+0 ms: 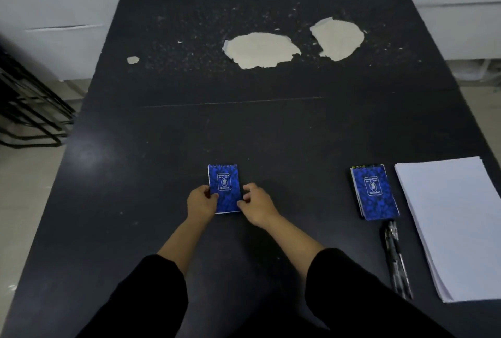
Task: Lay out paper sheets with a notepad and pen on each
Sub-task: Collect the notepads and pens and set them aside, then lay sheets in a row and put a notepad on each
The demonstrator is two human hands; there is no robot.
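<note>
A small blue spiral notepad [224,183] lies flat on the black table [135,164] in front of me. My left hand [201,200] pinches its lower left edge and my right hand [256,202] pinches its lower right edge. At the right, a stack of more blue notepads [375,192] sits beside a stack of white paper sheets [455,223]. Black pens [395,259] lie together just below the notepad stack. No paper sheet lies under the held notepad.
The tabletop's far half has large patches [261,50] where the black coating has peeled off, with pale flecks around them. Black metal frames [29,110] stand on the floor to the left. A white wall runs behind the table.
</note>
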